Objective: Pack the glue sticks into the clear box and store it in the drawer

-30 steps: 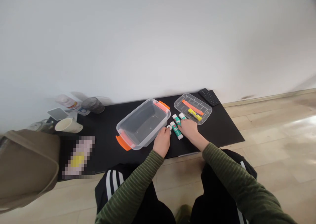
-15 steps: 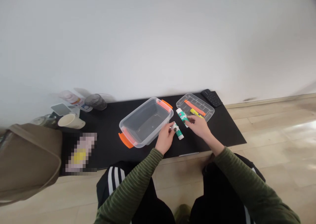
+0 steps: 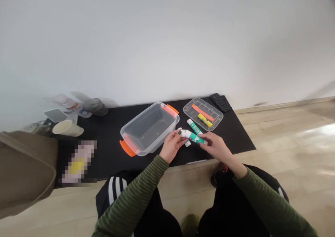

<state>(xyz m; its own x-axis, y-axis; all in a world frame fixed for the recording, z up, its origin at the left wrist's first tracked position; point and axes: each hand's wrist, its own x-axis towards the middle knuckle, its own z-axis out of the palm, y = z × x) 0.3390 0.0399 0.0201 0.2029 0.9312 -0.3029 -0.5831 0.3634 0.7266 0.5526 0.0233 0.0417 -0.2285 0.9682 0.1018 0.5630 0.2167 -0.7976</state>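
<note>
A white and green glue stick (image 3: 195, 138) is held up between both hands over the near edge of the black table. My left hand (image 3: 172, 145) pinches its white cap end, fingers closed. My right hand (image 3: 216, 145) grips the other end of it. Just behind lies a second glue stick (image 3: 194, 126) on the table. Under the held one, the white end of another stick (image 3: 187, 144) shows; the rest of that is covered. Left of my hands stands a clear plastic box (image 3: 150, 130) with orange latches, its top uncovered.
Behind my right hand, a clear lid (image 3: 190, 108) carries an orange strip (image 3: 202, 113) and a yellow marker-like item (image 3: 205, 120). A black dotted object (image 3: 222, 102) sits at the back right. A paper cup (image 3: 68, 128), a dark glass (image 3: 96, 107) and a brown bag (image 3: 26, 170) stand left.
Both hands have come together on one glue stick, now lifted and turned more level. The right hand has moved nearer to me. Another stick is left lying behind.
</note>
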